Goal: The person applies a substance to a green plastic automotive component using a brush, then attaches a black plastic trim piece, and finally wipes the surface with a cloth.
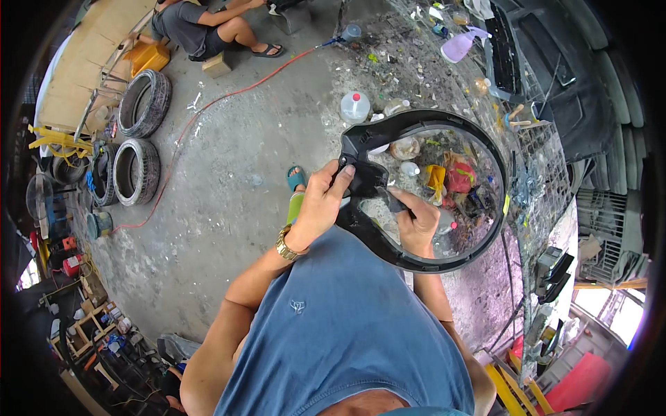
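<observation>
A large black plastic ring-shaped trim piece (501,156) is held up in front of me, with a wider moulded section at its left. My left hand (326,197) grips that left section, thumb on top and fingers curled round the edge; a gold watch (286,243) is on its wrist. Inside the ring, my right hand (417,220) has its fingers bent, with the tips against a small dark piece beside the moulded section. Whether that piece is loose or part of the trim I cannot tell.
Tyres (144,104) and a red hose (239,90) lie on the concrete floor to the left. A person (201,31) sits at the far left. Jugs (355,106) and a lilac spray bottle (463,46) stand beyond the ring. A mesh rack (548,159) is at the right.
</observation>
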Tool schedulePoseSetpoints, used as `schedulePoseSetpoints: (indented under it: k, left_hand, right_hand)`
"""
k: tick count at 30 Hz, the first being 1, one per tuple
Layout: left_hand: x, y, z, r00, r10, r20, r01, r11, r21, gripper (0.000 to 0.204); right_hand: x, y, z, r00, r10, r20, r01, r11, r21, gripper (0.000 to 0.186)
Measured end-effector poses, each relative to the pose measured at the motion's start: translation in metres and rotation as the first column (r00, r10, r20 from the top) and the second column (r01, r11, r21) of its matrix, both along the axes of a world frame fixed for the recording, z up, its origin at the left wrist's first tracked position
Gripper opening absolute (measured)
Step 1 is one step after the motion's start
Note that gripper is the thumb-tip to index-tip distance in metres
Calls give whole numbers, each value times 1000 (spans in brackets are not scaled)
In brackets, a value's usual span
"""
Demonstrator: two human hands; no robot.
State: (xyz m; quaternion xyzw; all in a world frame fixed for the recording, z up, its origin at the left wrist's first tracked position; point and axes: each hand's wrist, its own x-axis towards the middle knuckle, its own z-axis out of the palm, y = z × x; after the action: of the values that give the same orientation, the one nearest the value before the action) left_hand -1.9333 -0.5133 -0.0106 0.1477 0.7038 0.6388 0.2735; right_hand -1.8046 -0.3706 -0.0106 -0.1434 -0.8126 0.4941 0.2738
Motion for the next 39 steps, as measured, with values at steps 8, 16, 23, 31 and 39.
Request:
schedulePoseSetpoints:
  k: [8,16,23,31,39]
  left_hand:
    - [1,-1,-5,999,-34,1,34,999,-22,30]
    - [-16,-7,-5,999,22,42,-29,983,179,28]
    - [-28,-10,14,906,-24,422,-60,981,185,27]
    - [-34,-19,11,928,-88,361,22,983,183,24]
    - [-51,-43,-19,769,-186,611,-93,914,395,25]
  right_hand:
    - [-11,6,2,961,247,124,-264,954,142,38]
    - [30,53,10,939,194,282,-119,958,-262,14]
    - [-9,36,59,787,503,358,-539,842,2,48]
    - [-19,78,42,405,904,138,-752,415,-512,35]
    - [30,63,-30,949,293,115,-116,666,-737,11]
